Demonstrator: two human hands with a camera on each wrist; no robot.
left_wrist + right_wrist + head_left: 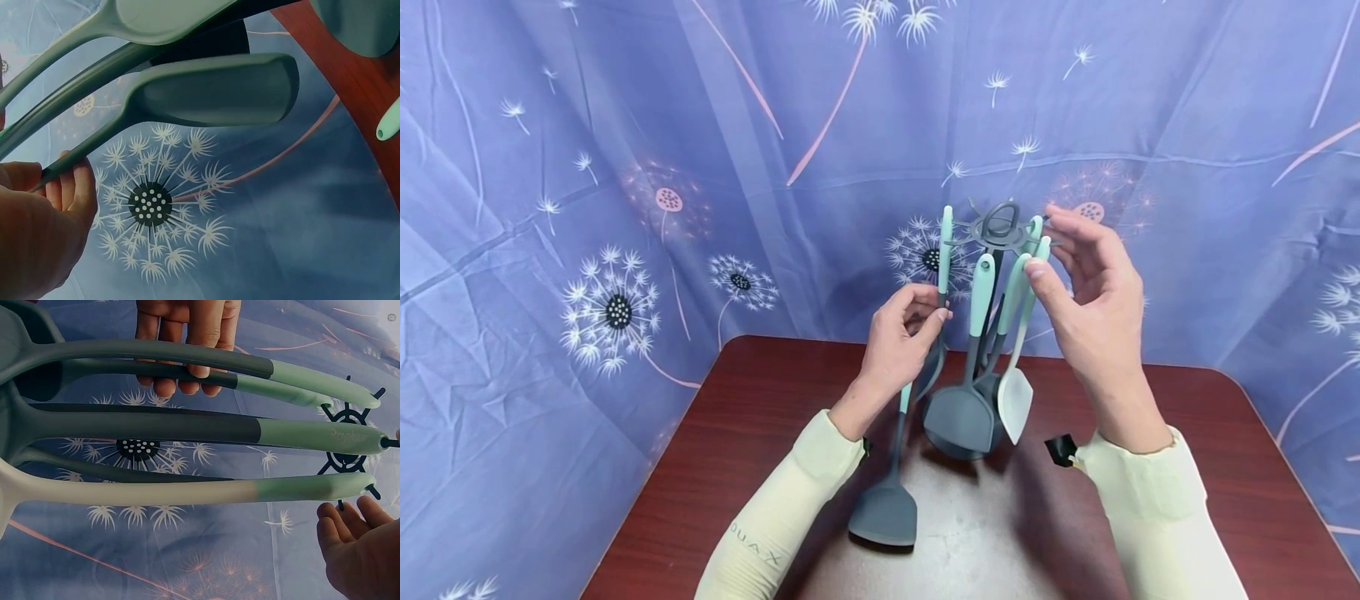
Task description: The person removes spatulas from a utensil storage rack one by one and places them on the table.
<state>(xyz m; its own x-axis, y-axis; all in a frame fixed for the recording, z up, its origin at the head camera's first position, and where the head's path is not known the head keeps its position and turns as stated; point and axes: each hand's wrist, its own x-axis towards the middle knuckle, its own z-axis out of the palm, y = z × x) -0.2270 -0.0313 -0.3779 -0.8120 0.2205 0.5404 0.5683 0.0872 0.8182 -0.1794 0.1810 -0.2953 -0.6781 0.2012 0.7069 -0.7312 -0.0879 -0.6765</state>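
Note:
My left hand [901, 333] pinches the dark shaft of a cooking spoon [946, 250] between thumb and fingers, below its mint green handle. The spoon hangs at the left of a dark rotating rack [1000, 232]; its scooped head [219, 94] shows in the left wrist view. My right hand [1101, 292] is at the rack's right side, fingers loosely bent near a hook, thumb against the mint handles. A wide turner [961, 417] hangs in front and a pale spatula [1016, 400] hangs to the right. Other dark utensils behind them are partly hidden.
Another dark turner [886, 510] lies on the reddish-brown table [752, 400], partly under my left forearm. The rack stands near the table's back edge, before a blue curtain [820, 100] with dandelion prints. A small black object [1061, 450] is at the right sleeve cuff.

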